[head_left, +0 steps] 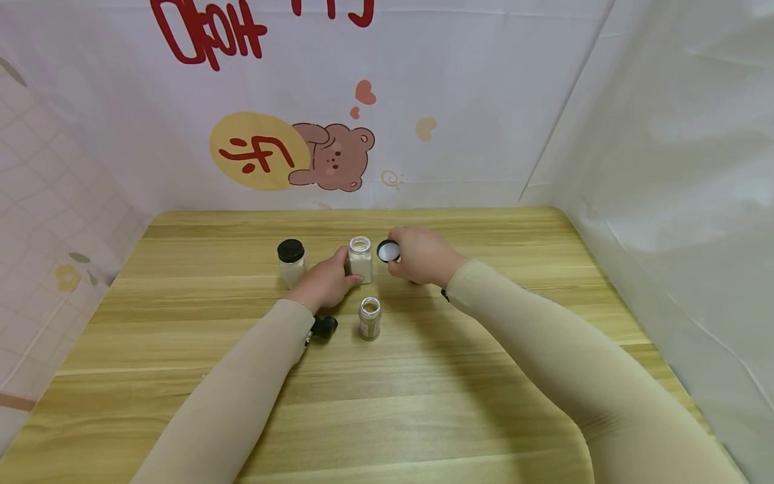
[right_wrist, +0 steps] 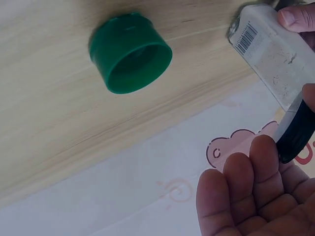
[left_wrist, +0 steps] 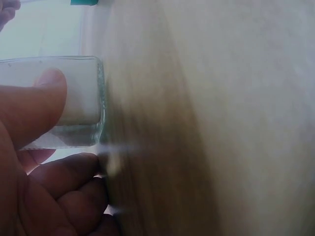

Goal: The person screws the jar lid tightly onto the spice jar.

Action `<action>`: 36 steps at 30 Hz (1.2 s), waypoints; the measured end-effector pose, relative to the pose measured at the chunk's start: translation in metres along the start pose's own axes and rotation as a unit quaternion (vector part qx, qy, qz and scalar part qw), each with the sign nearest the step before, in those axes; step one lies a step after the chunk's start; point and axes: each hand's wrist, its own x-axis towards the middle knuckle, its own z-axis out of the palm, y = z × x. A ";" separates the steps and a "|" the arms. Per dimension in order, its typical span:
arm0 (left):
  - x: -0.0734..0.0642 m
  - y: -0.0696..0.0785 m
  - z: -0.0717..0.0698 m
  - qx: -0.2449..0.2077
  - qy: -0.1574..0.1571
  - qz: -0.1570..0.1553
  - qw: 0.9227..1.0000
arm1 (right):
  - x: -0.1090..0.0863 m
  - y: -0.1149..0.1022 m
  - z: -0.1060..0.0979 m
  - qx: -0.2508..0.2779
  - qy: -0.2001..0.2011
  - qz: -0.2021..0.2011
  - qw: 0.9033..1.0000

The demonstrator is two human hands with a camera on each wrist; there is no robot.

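My left hand (head_left: 326, 279) holds a square glass jar (head_left: 361, 262) of white powder, upright on the table with its mouth uncovered. The left wrist view shows the thumb lying across the jar's glass side (left_wrist: 81, 105). Just right of that jar, my right hand (head_left: 423, 254) pinches a black screw lid (head_left: 388, 251), its pale inside facing me. The lid (right_wrist: 298, 130) is apart from the jar's mouth. A second jar (head_left: 292, 265) with a black lid on stands left of my left hand. Nearer me is a smaller uncapped glass jar (head_left: 369, 319).
A green cap (right_wrist: 106, 54) lies on the table near my right hand in the right wrist view; the head view hides it. The wooden table (head_left: 387, 417) ends at a printed white cloth (head_left: 471, 154) behind, with more white cloth at both sides.
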 end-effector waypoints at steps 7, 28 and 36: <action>-0.001 0.002 -0.001 -0.001 -0.001 -0.001 1.000 | 0.004 -0.004 -0.001 -0.011 -0.001 0.000 1.000; 0.001 0.001 0.000 -0.002 -0.002 0.001 1.000 | 0.007 -0.012 -0.005 -0.014 -0.002 0.001 1.000; 0.001 0.000 0.001 -0.002 0.002 0.002 1.000 | 0.006 -0.012 -0.007 -0.008 0.004 -0.001 1.000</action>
